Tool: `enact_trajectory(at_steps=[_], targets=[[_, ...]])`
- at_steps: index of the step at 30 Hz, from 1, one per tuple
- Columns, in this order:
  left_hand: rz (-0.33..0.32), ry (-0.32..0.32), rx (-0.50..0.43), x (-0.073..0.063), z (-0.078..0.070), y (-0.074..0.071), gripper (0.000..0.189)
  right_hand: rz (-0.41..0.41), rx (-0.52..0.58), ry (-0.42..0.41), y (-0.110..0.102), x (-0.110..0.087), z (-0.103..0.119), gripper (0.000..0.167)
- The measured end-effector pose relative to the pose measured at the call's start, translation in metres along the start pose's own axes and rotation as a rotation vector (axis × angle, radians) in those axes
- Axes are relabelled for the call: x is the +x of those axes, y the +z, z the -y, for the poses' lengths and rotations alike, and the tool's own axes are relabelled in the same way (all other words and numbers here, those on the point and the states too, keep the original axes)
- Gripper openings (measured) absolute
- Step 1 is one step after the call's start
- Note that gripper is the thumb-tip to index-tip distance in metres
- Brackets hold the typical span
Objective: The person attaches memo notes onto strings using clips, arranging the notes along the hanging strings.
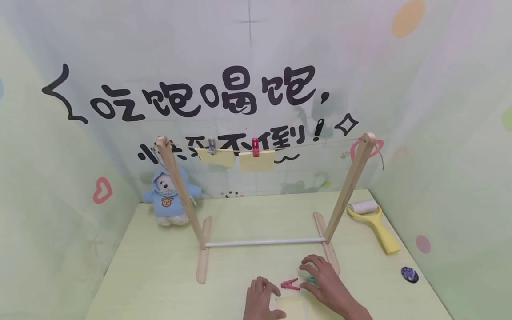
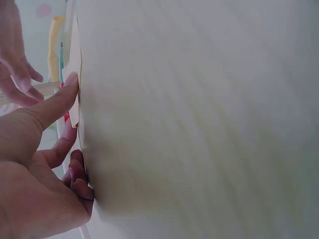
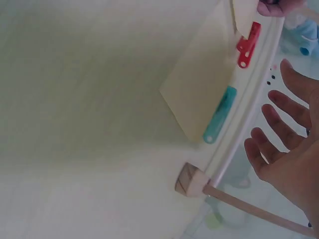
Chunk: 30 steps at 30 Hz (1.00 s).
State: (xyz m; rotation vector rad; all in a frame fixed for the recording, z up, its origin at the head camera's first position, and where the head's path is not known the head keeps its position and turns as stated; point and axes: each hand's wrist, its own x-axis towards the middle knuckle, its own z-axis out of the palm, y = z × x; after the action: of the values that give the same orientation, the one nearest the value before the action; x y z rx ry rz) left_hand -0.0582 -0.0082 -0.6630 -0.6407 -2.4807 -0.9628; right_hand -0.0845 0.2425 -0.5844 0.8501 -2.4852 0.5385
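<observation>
My left hand (image 1: 260, 298) is low on the table, pinching the edge of a pale yellow paper note (image 3: 243, 17) between thumb and fingers. Another yellow note (image 3: 202, 79) lies flat beside it. My right hand (image 1: 326, 286) hovers with fingers spread and loosely bent, holding nothing. It is nearest a teal clothespin (image 3: 220, 115), which it partly hides in the head view. Between the hands lies a red clothespin (image 1: 290, 284). On the string (image 1: 308, 146) above hang two yellow notes, one under a grey clothespin (image 1: 212, 146), the other under a red one (image 1: 255, 147).
A wooden frame with a left post (image 1: 182, 195), right post (image 1: 350, 191) and white crossbar (image 1: 264, 242) carries the string. Behind its left post sits a blue-clothed plush toy (image 1: 166, 200). A yellow-handled lint roller (image 1: 378, 224) and dark round object (image 1: 410, 274) lie right.
</observation>
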Motion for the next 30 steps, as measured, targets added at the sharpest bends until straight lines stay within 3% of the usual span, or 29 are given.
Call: enact_trajectory(at_steps=[6,11,18,25,30], targets=[[-0.023,0.004,-0.051,0.002,-0.002,-0.001,0.087,-0.006,-0.054,-0.032,0.021,-0.01,0.003,0.056],[0.006,0.026,-0.044,0.001,0.002,-0.004,0.087,-0.016,-0.054,-0.047,0.03,-0.016,0.003,0.057],[0.072,0.06,0.037,0.0,0.008,-0.008,0.043,-0.016,-0.053,-0.035,0.035,-0.021,0.003,0.055],[0.172,-0.027,0.012,0.001,0.003,-0.015,0.029,-0.004,-0.063,-0.013,0.037,-0.023,0.006,0.049],[0.263,-0.15,-0.045,0.007,-0.003,-0.021,0.02,-0.023,-0.078,-0.005,0.039,-0.022,0.008,0.046]])
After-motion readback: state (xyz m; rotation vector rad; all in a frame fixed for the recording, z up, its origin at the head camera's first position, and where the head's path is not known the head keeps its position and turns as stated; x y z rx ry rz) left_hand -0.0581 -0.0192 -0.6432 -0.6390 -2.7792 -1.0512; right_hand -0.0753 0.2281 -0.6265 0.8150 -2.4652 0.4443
